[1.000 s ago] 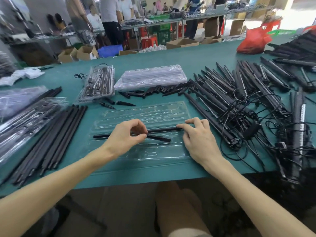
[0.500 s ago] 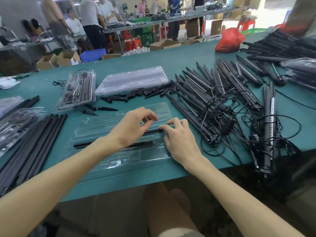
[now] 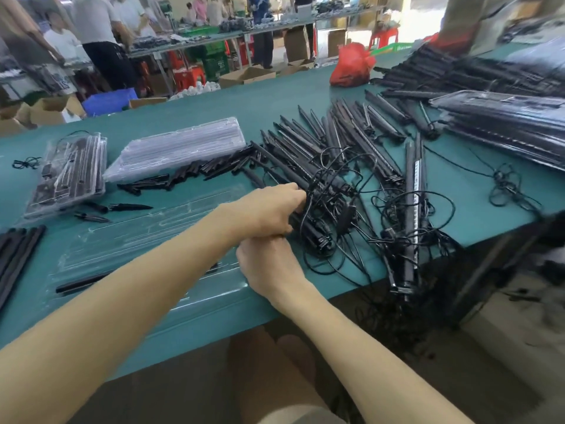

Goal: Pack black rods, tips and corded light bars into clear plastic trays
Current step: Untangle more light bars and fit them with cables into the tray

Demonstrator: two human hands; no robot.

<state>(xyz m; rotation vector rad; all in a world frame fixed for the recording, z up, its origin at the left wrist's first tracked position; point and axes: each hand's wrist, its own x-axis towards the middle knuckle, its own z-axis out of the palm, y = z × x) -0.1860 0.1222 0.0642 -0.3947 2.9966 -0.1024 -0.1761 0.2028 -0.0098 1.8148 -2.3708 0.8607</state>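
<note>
A clear plastic tray lies on the green table in front of me, with a black rod in its near groove. My left hand has crossed over the tray to the tangled pile of corded light bars, and its fingers curl round the near end of one bar. My right hand sits just below the left at the tray's right edge; its fingertips are hidden under the left hand. Loose black tips lie beyond the tray.
A stack of empty clear trays and a filled tray stand at the back left. More black rods lie at the far left. Packed trays and a red bag are at the right. Cords hang over the table's edge.
Both hands have left the rod in the tray and moved right. The left hand now reaches into the light bar pile and grips a bar; the view has swung right.
</note>
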